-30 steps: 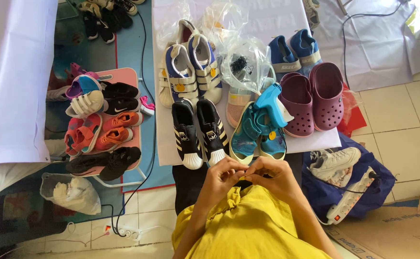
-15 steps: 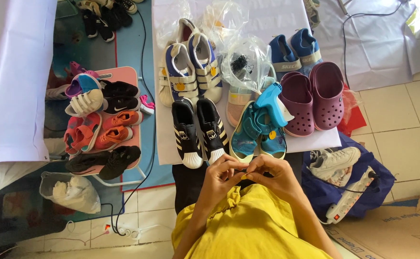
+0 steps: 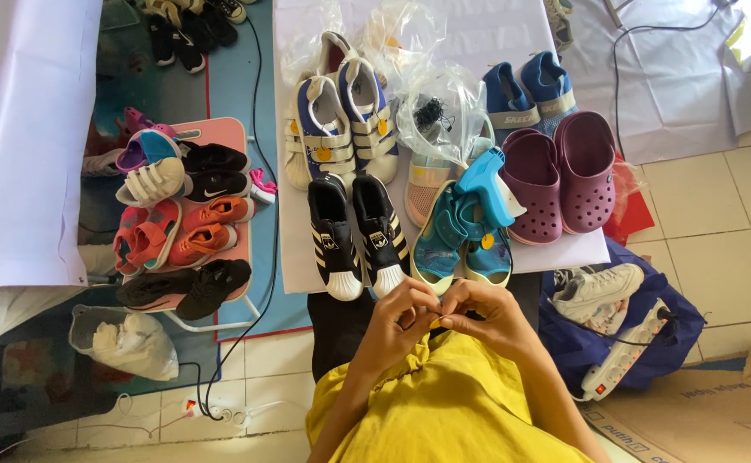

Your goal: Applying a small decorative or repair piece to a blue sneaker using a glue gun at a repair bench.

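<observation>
Yellow garment (image 3: 444, 403) nearest the camera, at 6 o'clock. Just above it, left hand (image 3: 401, 317) and right hand (image 3: 487, 313) meet at centre, fingertips touching. Fingers (image 3: 427, 319) of both are pressed together, pinching something tiny between them; too small to tell what. It sits right at the near edge of the table (image 3: 512, 26), just below the shoes.

On the table, 12 o'clock from the hands: black striped sneakers (image 3: 358, 236) with white toe caps. At 1 o'clock: teal sandals (image 3: 457, 244) with a blue tagging gun (image 3: 488, 184) lying across them. Further right: maroon clogs (image 3: 560, 176). Behind the black pair: white and blue strap sneakers (image 3: 341, 120). A clear plastic bag (image 3: 444, 111) sits over a pale shoe beside them; blue slip-ons (image 3: 530, 90) at the far right.

At 9 to 10 o'clock, well apart from the hands: pink stool (image 3: 221, 137) loaded with small shoes in red, black, white and purple. At 8 o'clock on the floor: a clear bag of white stuff (image 3: 126, 343). At 3 to 4 o'clock on the floor: white power strip (image 3: 624, 364) on a dark blue bag (image 3: 680, 321), cardboard (image 3: 718, 411) near it.
</observation>
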